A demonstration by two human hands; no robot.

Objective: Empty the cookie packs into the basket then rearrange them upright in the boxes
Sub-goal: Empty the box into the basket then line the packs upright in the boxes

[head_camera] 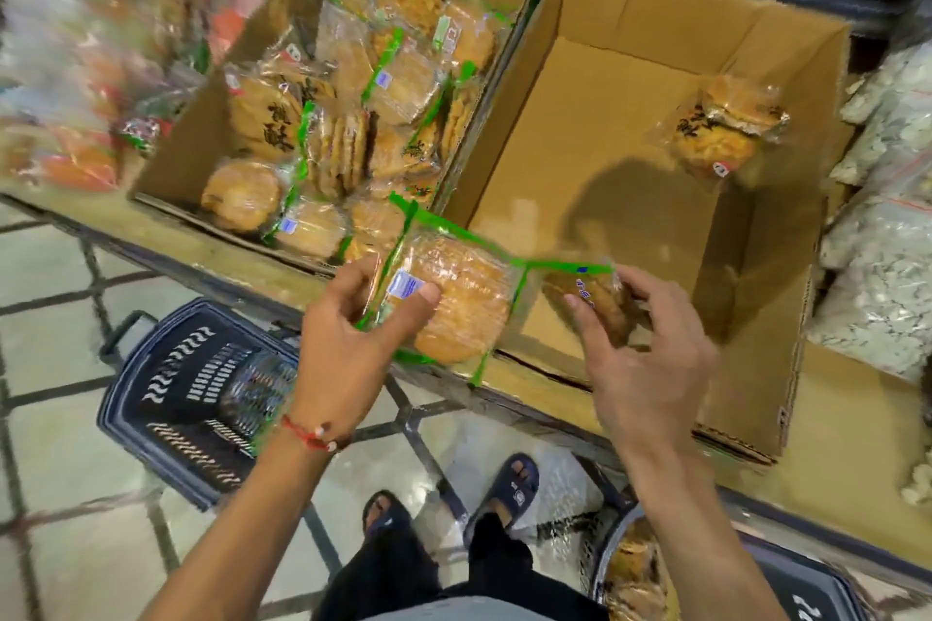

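Cardboard box (580, 141): just beyond the fingertips; a lone pack (721, 136) lies far past the right fingers
Left hand (348, 318): thumb and fingers clamped round a green-seamed cookie pack (459, 303)
Right hand (640, 348): fingertips pinching a second cookie pack (595, 293), beside the first
Do it well: probably best to set each on edge against a box wall, one at a time

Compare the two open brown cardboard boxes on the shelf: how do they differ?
The left brown cardboard box is crowded with clear green-edged cookie packs, some flat, some on edge; the right brown cardboard box holds a lone cookie pack near its far right wall. The left box's floor is hidden; the right box's is mostly bare. Both are open-topped and stand side by side.
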